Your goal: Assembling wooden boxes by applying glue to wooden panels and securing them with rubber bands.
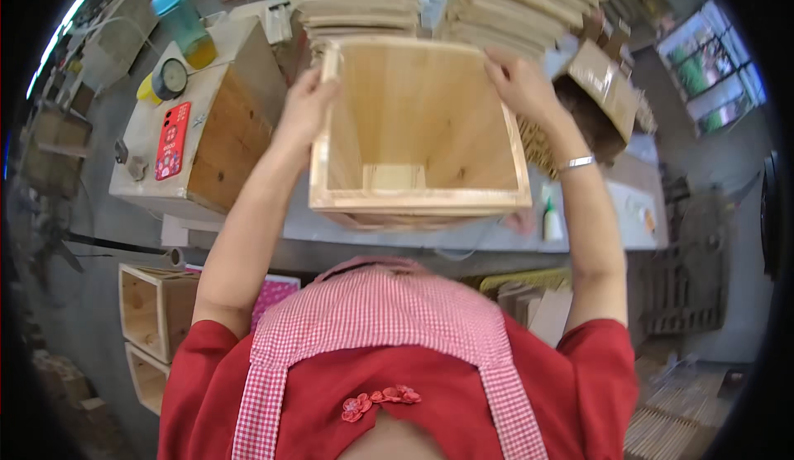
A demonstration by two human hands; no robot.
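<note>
On the left, a wooden crate (217, 121) serves as a side stand, so a red phone (173, 140), a round clock (172, 77) and a teal bottle (184, 23) stay within reach. The left hand (304, 106) grips the far left corner of the open wooden box (418, 129), fingers curled over its rim. The right hand (518, 84) clasps the far right corner likewise, steadying the box above the near edge of the workbench (413, 233). Stacked boards (529, 1) wait behind. A glue bottle (552, 222) stands at the right.
</note>
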